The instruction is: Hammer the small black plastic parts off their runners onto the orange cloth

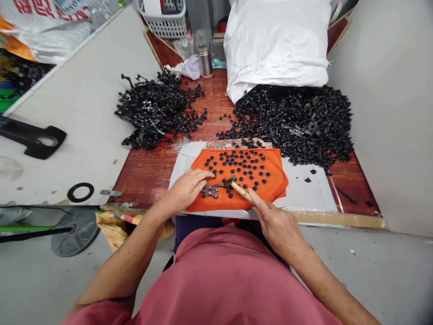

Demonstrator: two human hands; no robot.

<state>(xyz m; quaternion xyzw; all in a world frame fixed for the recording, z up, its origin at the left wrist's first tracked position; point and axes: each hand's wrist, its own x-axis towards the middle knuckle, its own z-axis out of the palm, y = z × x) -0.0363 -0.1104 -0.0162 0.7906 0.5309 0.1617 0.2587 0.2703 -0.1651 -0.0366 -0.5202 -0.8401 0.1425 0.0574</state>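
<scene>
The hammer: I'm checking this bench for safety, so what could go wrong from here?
The left hand pins a black part right beside the head of the hammer held by the right hand; a stray blow might catch the fingertips. Loose round pieces crowd the orange cloth, so striking could bounce them off. The big black pile spills toward the cloth and may mix in.

A reddish-brown wooden board (pixel 149 174) carries the work. Flat on it lies a white sheet (pixel 304 192), and an orange cloth (pixel 274 180) spread over that sheet is dotted with small black round pieces (pixel 243 164). Two heaps of black plastic parts rest on the bare wood: a left heap (pixel 155 110) and a larger right heap (pixel 297 122). A steel flask (pixel 205 61) stands at the far edge.
</scene>
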